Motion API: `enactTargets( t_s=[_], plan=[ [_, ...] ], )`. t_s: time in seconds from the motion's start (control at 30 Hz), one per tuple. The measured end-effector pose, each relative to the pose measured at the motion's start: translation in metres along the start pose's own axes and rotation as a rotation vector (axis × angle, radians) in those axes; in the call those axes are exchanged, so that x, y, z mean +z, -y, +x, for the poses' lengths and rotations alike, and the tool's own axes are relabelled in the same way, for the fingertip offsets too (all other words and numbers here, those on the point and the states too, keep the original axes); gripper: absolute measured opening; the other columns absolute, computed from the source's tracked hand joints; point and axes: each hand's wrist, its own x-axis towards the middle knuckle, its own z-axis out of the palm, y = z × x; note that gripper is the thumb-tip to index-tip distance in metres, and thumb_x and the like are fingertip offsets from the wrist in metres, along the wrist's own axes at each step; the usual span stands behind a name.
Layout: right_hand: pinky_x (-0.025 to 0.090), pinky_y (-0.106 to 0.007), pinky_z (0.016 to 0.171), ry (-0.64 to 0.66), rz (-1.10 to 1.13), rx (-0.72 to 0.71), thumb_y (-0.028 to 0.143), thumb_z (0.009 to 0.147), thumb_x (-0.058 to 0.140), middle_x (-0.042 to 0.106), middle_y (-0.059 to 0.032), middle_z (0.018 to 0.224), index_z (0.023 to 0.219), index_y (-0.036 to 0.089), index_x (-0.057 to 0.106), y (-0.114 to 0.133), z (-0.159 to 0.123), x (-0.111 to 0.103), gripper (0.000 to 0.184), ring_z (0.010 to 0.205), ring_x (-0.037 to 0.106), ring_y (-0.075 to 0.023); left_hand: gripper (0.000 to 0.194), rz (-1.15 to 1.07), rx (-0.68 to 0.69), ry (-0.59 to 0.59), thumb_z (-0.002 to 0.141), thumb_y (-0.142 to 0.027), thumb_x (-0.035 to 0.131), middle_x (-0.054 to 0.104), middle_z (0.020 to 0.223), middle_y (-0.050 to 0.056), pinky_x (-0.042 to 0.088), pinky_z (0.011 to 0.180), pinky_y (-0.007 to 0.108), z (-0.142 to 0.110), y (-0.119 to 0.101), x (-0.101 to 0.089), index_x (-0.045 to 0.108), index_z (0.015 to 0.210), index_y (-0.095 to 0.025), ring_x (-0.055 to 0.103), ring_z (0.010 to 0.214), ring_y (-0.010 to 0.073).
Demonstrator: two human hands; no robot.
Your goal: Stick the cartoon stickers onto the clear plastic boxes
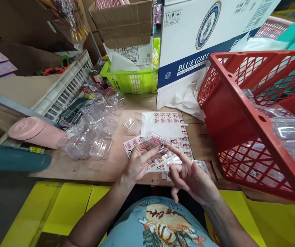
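My left hand (142, 159) grips a small clear plastic box (155, 140) by its near left side, thumb on top. At the box's right edge is the stretched index finger of my right hand (190, 175). The other fingers of that hand are loosely bent and apart, with nothing visible between them. Under both hands lie sticker sheets (187, 145) with cartoon cats and pink print. A mostly bare white backing sheet (149, 125) overlaps them, with a few stickers along its top and right side. Another clear plastic piece (133, 123) sits just left of it.
Clear plastic boxes (101, 115) are heaped on the left beside a pink bottle (37, 132). A tall red crate (214, 127) with packed clear boxes stands close on the right. Behind are a lime-green basket (134, 80) and a white-and-blue carton (183, 44).
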Motion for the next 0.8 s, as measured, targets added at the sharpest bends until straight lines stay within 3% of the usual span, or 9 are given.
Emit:
enactTargets(
  t_s=[0.4, 0.63, 0.8],
  plan=[
    [0.058, -0.033, 0.049, -0.039, 0.006, 0.020, 0.059, 0.090, 0.055, 0.044, 0.0070, 0.061, 0.152, 0.030, 0.027, -0.0046, 0.0052, -0.0088, 0.075, 0.047, 0.026, -0.0068, 0.022, 0.000, 0.003, 0.021, 0.079, -0.010, 0.072, 0.077, 0.104, 0.002, 0.056, 0.095, 0.036, 0.0007, -0.0022, -0.0005, 0.076, 0.097, -0.021, 0.070, 0.102, 0.0186],
    [0.057, -0.032, 0.049, -0.064, -0.033, 0.007, 0.055, 0.090, 0.058, 0.041, 0.0081, 0.060, 0.152, 0.027, 0.027, -0.0062, 0.0057, -0.0058, 0.075, 0.048, 0.025, -0.0067, 0.021, 0.017, -0.005, -0.013, 0.077, -0.010, 0.074, 0.077, 0.096, 0.002, 0.056, 0.095, 0.040, -0.0004, -0.0032, -0.0050, 0.076, 0.095, -0.021, 0.071, 0.094, 0.0175],
    [0.057, -0.033, 0.049, -0.094, -0.114, -0.002, 0.057, 0.090, 0.057, 0.037, 0.0093, 0.059, 0.152, 0.027, 0.026, -0.0067, 0.0070, 0.0000, 0.076, 0.046, 0.023, -0.0067, 0.009, -0.024, 0.005, -0.055, 0.078, -0.020, 0.075, 0.077, 0.096, 0.003, 0.056, 0.096, 0.044, -0.0006, -0.0033, -0.0019, 0.075, 0.087, -0.019, 0.072, 0.092, 0.0191]
  ],
)
